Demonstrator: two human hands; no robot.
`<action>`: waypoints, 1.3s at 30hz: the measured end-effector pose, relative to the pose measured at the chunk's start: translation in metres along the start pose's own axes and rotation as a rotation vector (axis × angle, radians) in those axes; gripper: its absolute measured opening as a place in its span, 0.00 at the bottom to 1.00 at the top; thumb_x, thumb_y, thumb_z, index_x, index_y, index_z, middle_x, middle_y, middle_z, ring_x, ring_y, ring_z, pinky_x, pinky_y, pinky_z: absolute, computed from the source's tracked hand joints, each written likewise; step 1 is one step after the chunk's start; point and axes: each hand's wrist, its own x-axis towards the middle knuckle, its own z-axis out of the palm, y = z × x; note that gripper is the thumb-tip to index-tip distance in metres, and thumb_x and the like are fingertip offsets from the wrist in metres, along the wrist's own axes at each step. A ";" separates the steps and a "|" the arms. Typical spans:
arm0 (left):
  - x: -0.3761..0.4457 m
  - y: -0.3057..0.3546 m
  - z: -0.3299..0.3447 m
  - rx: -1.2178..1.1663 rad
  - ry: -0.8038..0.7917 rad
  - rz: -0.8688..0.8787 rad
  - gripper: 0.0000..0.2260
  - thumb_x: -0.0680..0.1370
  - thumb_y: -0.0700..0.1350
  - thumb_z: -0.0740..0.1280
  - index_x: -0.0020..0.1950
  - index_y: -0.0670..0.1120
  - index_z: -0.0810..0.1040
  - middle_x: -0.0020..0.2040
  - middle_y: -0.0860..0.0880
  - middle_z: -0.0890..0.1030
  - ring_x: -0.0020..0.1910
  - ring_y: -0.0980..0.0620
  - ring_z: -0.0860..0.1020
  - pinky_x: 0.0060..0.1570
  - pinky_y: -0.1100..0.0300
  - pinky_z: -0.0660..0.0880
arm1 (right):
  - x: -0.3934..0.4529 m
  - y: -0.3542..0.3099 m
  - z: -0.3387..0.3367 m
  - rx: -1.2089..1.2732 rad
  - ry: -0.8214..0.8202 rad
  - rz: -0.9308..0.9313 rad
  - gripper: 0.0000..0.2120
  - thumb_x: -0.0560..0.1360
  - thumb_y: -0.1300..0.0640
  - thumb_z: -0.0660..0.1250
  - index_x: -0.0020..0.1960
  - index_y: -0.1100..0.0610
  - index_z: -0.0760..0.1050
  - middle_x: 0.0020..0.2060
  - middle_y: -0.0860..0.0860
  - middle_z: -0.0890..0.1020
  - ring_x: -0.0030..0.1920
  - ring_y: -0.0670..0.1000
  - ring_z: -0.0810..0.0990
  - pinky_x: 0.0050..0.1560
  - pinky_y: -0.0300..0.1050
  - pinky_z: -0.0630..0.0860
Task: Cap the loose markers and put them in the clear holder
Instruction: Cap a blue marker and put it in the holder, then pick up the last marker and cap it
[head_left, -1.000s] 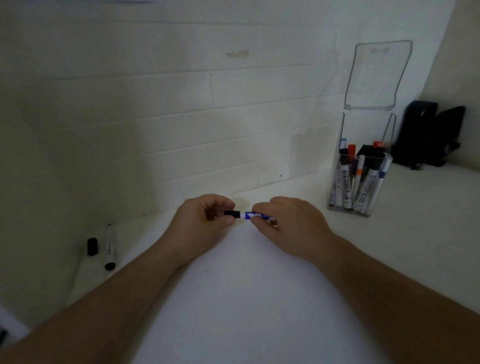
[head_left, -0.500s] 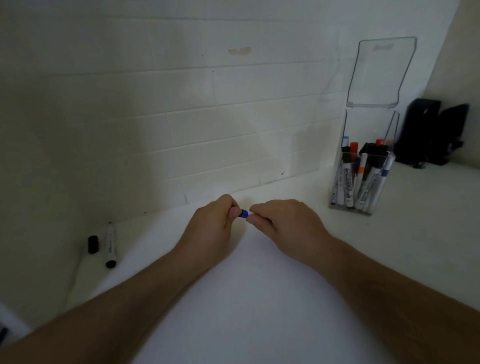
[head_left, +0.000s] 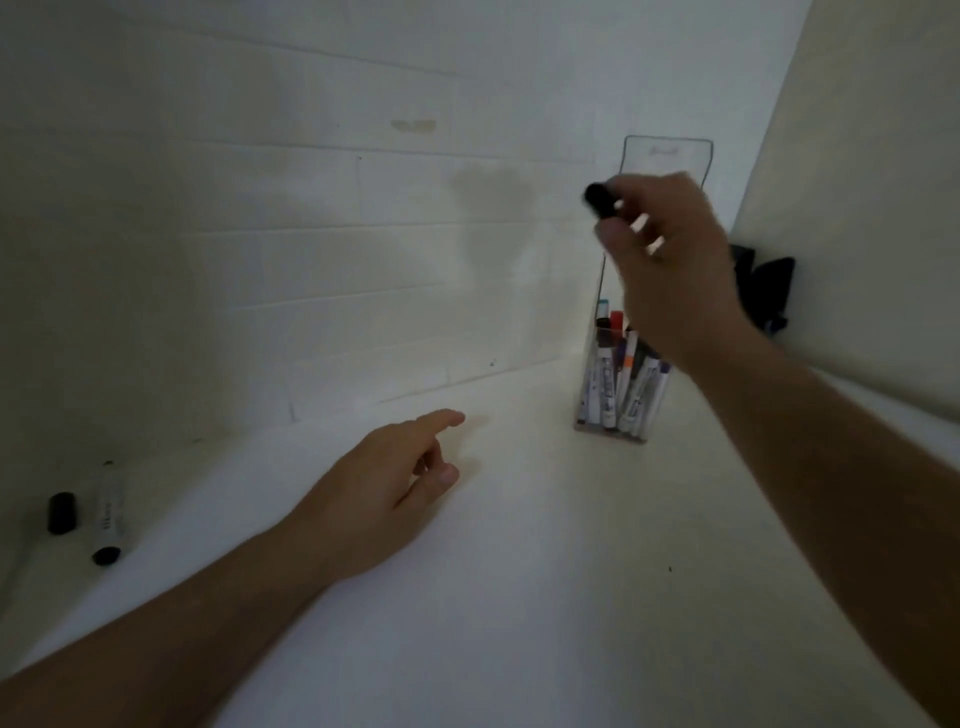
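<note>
Marker (head_left: 602, 200) gripped in right hand (head_left: 670, 270) above clear holder (head_left: 613, 431); left hand (head_left: 384, 493) relaxed, fingers apart.

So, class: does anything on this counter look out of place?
Yes. At far left a marker lies uncapped, its black cap loose beside it, far from the holder where the others stand. The right hand holds a capped marker above the holder.

Two bare hands: left hand (head_left: 382, 488), right hand (head_left: 670, 260). One black-capped marker (head_left: 602, 200) in right. One clear plastic holder (head_left: 618, 374), several markers inside, exact count unclear. One loose white marker (head_left: 108, 514), one loose black cap (head_left: 62, 513).
</note>
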 end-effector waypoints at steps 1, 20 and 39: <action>0.000 -0.001 0.001 0.004 -0.009 0.005 0.21 0.82 0.54 0.61 0.75 0.60 0.65 0.48 0.62 0.76 0.50 0.62 0.73 0.49 0.64 0.69 | 0.010 0.008 -0.009 0.033 0.020 0.053 0.12 0.80 0.55 0.64 0.62 0.49 0.78 0.54 0.50 0.79 0.49 0.51 0.78 0.55 0.52 0.78; -0.003 -0.004 0.001 0.041 -0.018 0.032 0.18 0.81 0.60 0.57 0.70 0.62 0.70 0.47 0.61 0.76 0.51 0.61 0.73 0.53 0.61 0.71 | -0.013 0.096 0.002 -0.756 -0.446 0.148 0.13 0.79 0.61 0.60 0.57 0.52 0.79 0.46 0.55 0.82 0.54 0.56 0.72 0.53 0.52 0.74; -0.030 -0.057 -0.156 0.126 0.592 -0.620 0.25 0.75 0.33 0.55 0.63 0.58 0.75 0.59 0.46 0.75 0.53 0.45 0.77 0.46 0.57 0.75 | -0.142 -0.151 0.229 0.165 -1.030 -0.338 0.15 0.79 0.49 0.62 0.61 0.56 0.78 0.53 0.57 0.77 0.52 0.60 0.79 0.55 0.54 0.78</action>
